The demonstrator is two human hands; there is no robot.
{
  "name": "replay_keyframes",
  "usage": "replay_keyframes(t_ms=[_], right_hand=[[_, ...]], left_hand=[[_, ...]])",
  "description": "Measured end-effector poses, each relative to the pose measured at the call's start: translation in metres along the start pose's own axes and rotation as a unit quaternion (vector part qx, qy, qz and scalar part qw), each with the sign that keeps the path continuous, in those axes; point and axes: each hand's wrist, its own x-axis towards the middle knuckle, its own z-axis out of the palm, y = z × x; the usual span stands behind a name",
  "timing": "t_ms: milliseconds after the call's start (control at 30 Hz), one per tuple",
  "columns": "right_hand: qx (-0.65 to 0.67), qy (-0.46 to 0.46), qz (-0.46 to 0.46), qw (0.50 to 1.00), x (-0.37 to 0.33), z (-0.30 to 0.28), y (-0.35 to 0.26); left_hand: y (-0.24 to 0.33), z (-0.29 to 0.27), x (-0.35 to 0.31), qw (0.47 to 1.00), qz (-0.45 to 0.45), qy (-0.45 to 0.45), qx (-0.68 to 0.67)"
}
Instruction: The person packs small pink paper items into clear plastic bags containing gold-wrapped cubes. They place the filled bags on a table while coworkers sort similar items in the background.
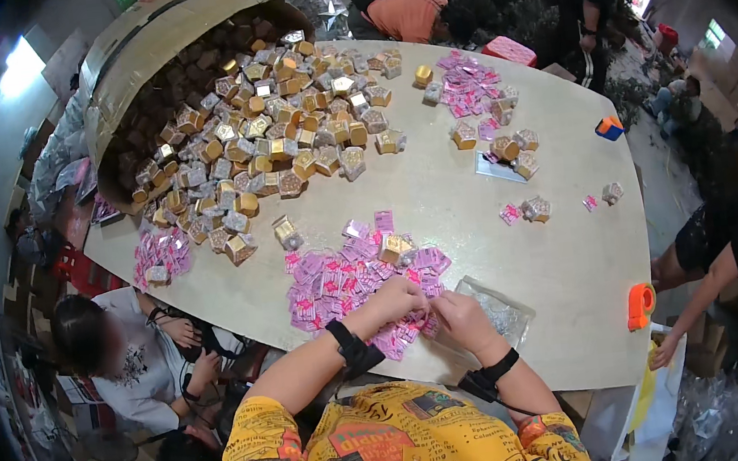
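Note:
My left hand (399, 299) and my right hand (460, 318) meet at the near edge of a pile of pink printed tags (326, 289). Both have their fingers pinched together, close to each other. What sits between the fingertips is too small and covered to make out. Just beyond my left hand, a gold house-shaped piece (392, 248) in clear wrapping lies on the tags. Another wrapped gold piece (286, 232) rests past the pile's far side. Beside my right hand lies a clear plastic bag (505, 308) with small pale contents I cannot identify.
An overturned carton (124, 81) spills many wrapped gold pieces (286, 122) over the table (574, 299). More pink tags (468, 85) lie at the far right. An orange tape roll (640, 305) and a blue-orange object (609, 128) sit on the right edge. Several people work around.

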Motion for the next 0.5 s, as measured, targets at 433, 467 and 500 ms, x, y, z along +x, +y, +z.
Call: replay_keyframes(t_ms=[433, 467, 500], right_hand=[[0.048, 0.118, 0.139, 0.982, 0.006, -0.003, 0.014], [0.052, 0.123, 0.141, 0.981, 0.005, -0.001, 0.017], [0.056, 0.128, 0.143, 0.980, 0.004, -0.001, 0.018]], left_hand=[[-0.018, -0.050, 0.095, 0.848, -0.004, 0.118, 0.516], [-0.019, -0.051, 0.095, 0.860, -0.003, 0.120, 0.495], [-0.020, -0.052, 0.095, 0.872, -0.003, 0.124, 0.473]])
